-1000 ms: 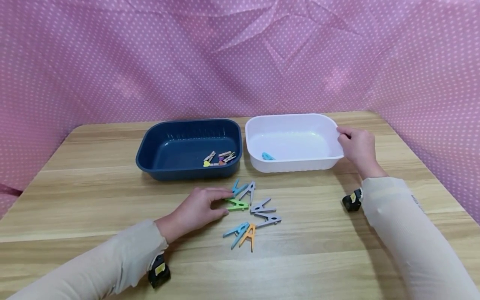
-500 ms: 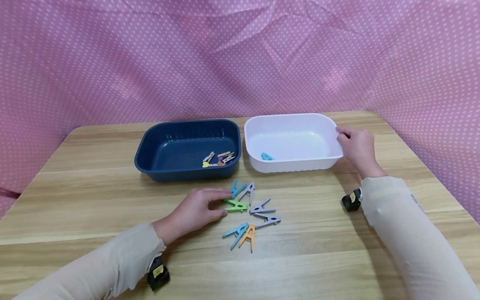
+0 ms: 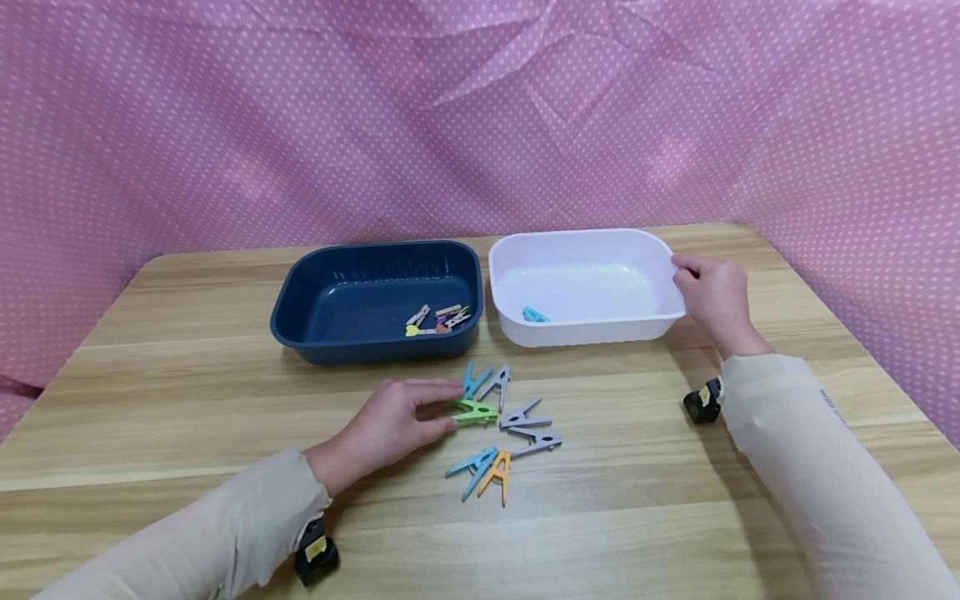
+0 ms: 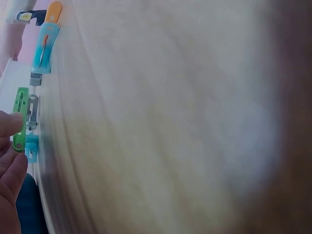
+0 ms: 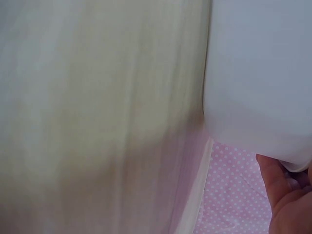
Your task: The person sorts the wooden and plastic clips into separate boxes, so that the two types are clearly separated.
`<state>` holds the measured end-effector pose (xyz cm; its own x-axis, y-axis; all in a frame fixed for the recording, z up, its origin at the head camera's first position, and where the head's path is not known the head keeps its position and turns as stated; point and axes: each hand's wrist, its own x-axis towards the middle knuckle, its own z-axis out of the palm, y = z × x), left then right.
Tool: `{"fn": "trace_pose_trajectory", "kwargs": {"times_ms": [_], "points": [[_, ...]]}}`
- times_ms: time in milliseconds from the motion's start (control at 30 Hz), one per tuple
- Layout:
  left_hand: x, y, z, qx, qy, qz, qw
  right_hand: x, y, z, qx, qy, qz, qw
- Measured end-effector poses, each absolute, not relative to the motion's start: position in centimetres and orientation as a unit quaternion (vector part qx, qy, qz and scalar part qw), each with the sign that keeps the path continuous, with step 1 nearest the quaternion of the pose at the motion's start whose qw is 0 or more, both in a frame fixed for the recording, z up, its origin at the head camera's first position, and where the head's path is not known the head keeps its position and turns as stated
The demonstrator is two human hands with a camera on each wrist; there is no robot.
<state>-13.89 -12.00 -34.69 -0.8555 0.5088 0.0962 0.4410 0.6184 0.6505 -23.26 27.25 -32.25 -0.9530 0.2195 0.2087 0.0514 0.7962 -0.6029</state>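
Note:
My left hand point(image 3: 393, 421) pinches a green clothespin point(image 3: 477, 412) by its legs, at the left of a loose group on the table. In the left wrist view, thumb and fingers meet on that green clothespin point(image 4: 20, 105). Close around it lie a blue clothespin point(image 3: 476, 382) and several lavender ones, among them a lavender clothespin point(image 3: 525, 413). Nearer me, a second blue clothespin point(image 3: 476, 468) touches an orange clothespin point(image 3: 498, 477). My right hand point(image 3: 715, 300) grips the right rim of a white plastic basin point(image 3: 592, 332); some fingers are hidden behind the wall.
A dark blue basin point(image 3: 375, 350) stands left of the white one, with several small wooden clothespins point(image 3: 438, 321) at its front right. One light blue clothespin point(image 3: 535, 314) lies inside the white basin. Pink dotted cloth point(image 3: 480, 125) hangs behind the wooden table point(image 3: 187, 367).
Hardly anything differs. The green clothespin has shifted very slightly right within my left hand's grip. My right hand stays on the white basin's rim.

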Motion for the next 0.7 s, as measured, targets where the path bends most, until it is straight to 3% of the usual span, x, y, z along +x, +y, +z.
{"fn": "trace_pose_trajectory", "kwargs": {"times_ms": [700], "points": [[-13.98, -11.41, -33.99, 0.226, 0.879, 0.417, 0.057, -23.29, 27.36, -32.3, -0.066, -0.939, 0.308, 0.142]]}}
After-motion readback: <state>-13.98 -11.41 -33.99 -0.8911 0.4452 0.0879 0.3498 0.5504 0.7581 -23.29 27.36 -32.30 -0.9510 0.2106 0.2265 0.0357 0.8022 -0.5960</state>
